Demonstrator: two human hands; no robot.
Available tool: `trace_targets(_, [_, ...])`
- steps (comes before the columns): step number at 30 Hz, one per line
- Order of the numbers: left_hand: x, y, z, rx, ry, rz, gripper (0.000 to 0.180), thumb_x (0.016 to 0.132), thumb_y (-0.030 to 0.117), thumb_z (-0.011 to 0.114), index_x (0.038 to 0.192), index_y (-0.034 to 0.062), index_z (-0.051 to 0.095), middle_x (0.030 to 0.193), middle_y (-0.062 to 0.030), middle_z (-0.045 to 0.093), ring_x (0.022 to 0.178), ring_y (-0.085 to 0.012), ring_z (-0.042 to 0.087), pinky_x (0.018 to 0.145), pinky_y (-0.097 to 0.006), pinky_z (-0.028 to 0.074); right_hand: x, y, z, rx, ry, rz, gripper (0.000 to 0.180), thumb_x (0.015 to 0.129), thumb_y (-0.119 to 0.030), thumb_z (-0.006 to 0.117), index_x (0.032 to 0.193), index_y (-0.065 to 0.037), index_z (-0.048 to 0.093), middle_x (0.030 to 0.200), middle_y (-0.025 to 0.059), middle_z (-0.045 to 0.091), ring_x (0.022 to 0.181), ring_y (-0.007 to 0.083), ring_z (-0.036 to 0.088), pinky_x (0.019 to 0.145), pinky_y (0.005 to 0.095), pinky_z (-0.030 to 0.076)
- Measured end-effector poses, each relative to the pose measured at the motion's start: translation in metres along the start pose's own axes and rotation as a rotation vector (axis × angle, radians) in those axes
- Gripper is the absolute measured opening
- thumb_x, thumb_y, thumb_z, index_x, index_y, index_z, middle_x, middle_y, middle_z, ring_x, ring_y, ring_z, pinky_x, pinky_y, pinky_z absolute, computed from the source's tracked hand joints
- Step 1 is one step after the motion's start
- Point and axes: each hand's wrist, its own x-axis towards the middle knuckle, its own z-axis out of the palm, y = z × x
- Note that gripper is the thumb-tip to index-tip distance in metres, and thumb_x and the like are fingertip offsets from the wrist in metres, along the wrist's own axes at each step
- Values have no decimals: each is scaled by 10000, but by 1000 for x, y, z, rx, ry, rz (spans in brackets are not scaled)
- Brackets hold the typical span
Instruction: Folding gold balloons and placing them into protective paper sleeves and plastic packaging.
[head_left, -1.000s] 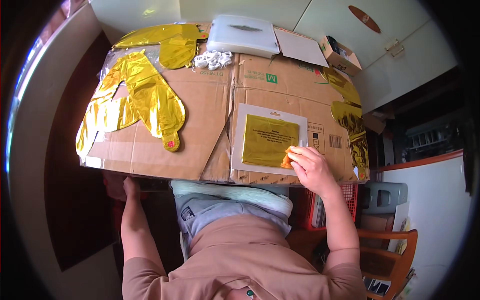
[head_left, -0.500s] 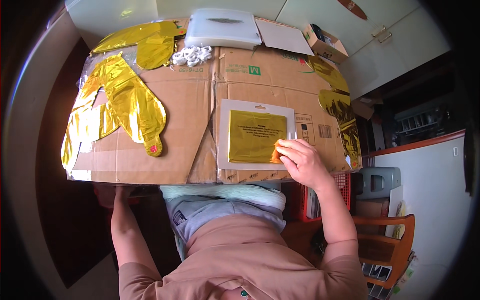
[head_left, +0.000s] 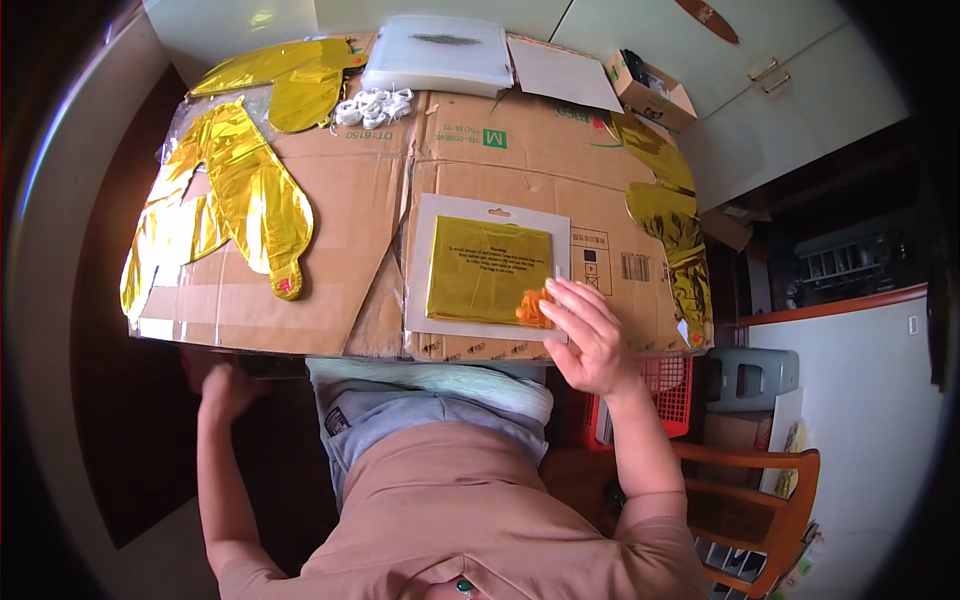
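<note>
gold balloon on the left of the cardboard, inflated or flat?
Flat. The gold foil balloon lies spread and creased on the cardboard with no bulge. The right hand is on the packaged gold sheet instead.

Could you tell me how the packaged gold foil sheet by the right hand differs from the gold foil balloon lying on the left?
The packaged gold foil sheet is a flat rectangle on white backing; the gold foil balloon is loose, long and lobed. The right hand touches the sheet's corner; nothing touches the balloon. Both are shiny gold and lie on cardboard.

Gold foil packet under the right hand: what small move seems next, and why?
Probably press it flat. The right hand rests on the lower right corner of the gold foil packet, beside its orange tab, on a white card; the left hand hangs below the table.
</note>
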Motion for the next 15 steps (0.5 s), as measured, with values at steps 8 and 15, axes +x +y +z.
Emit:
trace_targets(8, [-46, 208, -91, -163, 565, 885, 900, 631, 287, 881, 1428, 132, 493, 1534, -138, 391, 1425, -370, 345, 1175, -515, 276, -42, -16, -2, -228, -135, -5, 668, 766, -329, 802, 1329, -40, 586, 1414, 151, 548, 1340, 325, 495, 1148, 485, 350])
trace_targets(15, [1, 233, -45, 35, 708, 1300, 570, 761, 248, 784, 1278, 104, 593, 1334, -125, 586, 1289, -303, 550, 1118, -535, 380, -62, -10, 7, -324, 9, -168, 238, 902, -105, 671, 1135, -50, 667, 1209, 106, 690, 1185, 264, 634, 1071, 445, 454])
